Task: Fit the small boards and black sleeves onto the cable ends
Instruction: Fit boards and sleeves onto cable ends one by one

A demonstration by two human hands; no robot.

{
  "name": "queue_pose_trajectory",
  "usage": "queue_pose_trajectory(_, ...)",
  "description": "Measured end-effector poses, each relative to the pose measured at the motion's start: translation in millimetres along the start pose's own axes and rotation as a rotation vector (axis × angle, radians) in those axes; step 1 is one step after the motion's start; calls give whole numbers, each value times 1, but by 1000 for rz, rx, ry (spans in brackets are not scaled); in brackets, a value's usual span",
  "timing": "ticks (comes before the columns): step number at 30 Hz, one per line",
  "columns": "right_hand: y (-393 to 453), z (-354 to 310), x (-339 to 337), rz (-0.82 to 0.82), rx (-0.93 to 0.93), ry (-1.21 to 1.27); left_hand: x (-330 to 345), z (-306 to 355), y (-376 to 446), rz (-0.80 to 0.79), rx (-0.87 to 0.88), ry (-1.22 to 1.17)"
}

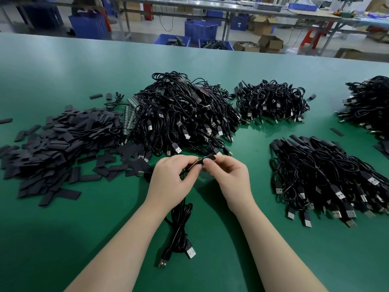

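Green matting covers the bench (231, 81) in a workshop. Above it, the left hand (172, 178) pinches a small board (194, 164) at a cable end, while the right hand (229, 175) pinches a black sleeve (210, 158) and seems to slide it over the board. That cable (179, 228) hangs down to the bench. Loose sleeves (52, 144) lie left, unfinished cables (181, 114) behind. The sleeve could snag on the board's edge if angled, probably bending the joint.

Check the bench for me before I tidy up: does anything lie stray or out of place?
A few black sleeves lie apart from the sleeve pile: one between the right-hand cable heaps, one at the left edge, two behind the pile. Nothing looks damaged or spilled.
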State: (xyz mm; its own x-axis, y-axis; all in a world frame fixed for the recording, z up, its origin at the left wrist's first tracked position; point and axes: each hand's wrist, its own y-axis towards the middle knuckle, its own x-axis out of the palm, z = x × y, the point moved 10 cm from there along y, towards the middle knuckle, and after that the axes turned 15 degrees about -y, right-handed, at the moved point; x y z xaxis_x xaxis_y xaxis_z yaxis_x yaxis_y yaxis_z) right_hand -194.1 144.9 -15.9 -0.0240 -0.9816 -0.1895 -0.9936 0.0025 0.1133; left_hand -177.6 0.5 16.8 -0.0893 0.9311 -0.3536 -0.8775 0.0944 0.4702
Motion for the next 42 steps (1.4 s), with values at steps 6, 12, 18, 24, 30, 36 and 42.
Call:
queue_pose_trajectory(6,1,9,-11,93,81,163,-2,-6,-1,12,-38,-6)
queue_pose_trajectory(12,-1,6,-8,73,65,169,-1,-9,-1,4,-39,41)
queue_pose_trajectory(18,-2,-2,-6,50,2,127,-1,-7,-1,4,-32,49)
queue_pose_trajectory(24,-4,-8,-8,81,-69,14,-1,-6,-1,-14,-33,53)
queue_pose_trajectory(30,-4,-10,-7,53,-84,-34,-2,-8,0,-23,-28,61)
queue_pose_trajectory(36,-3,-7,-12,84,-74,-62,-1,-5,-2,-16,-16,58)
queue_pose_trajectory(42,-3,-11,-7,13,-93,-104,3,2,-2,-50,38,111)
